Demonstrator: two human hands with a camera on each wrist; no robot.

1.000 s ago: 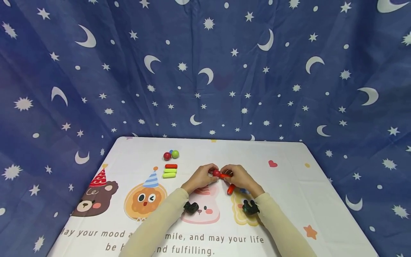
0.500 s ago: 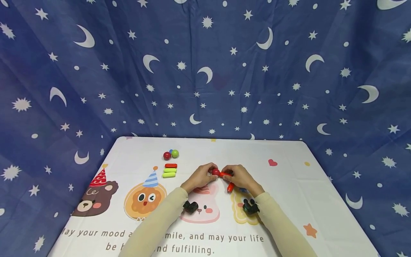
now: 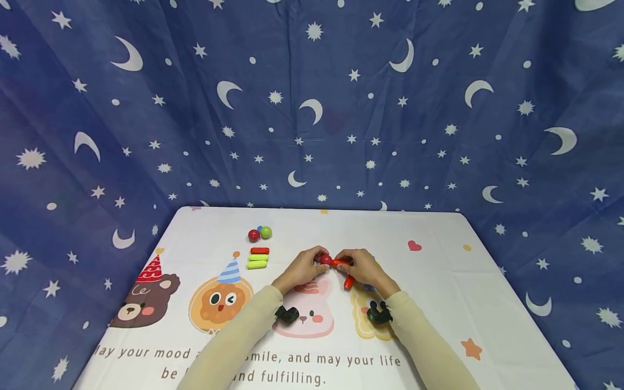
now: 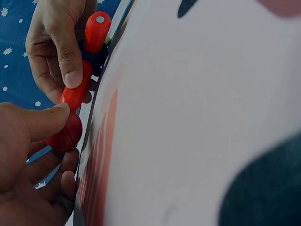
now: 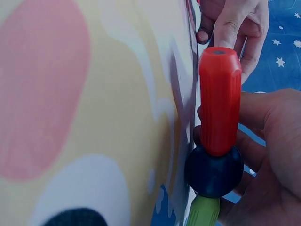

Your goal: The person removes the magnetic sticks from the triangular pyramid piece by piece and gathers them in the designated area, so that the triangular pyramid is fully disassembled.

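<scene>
My left hand (image 3: 304,265) pinches a red ball (image 4: 70,134) between thumb and fingers, over the middle of the table. From the right, my right hand (image 3: 363,266) grips a short red rod (image 4: 78,89) whose end meets that ball. Near the right hand's fingers is a dark blue ball (image 5: 214,172). A second red rod (image 5: 219,101), with a small grey disc in its free end, sticks out from the blue ball towards me. A green rod (image 5: 203,213) extends from the blue ball's other side. The right hand partly hides this assembly in the head view.
Back left on the table (image 3: 439,303) lie a loose red ball (image 3: 254,235), a green ball (image 3: 266,232) and a small blue ball (image 3: 260,228). Just in front are a red rod (image 3: 260,251) and two yellow-green rods (image 3: 257,265). A star-patterned blue curtain (image 3: 312,162) hangs behind.
Both hands have shifted very slightly left, carrying the red ball and the rods along. Their grips look the same, and the loose pieces stay where they were.
</scene>
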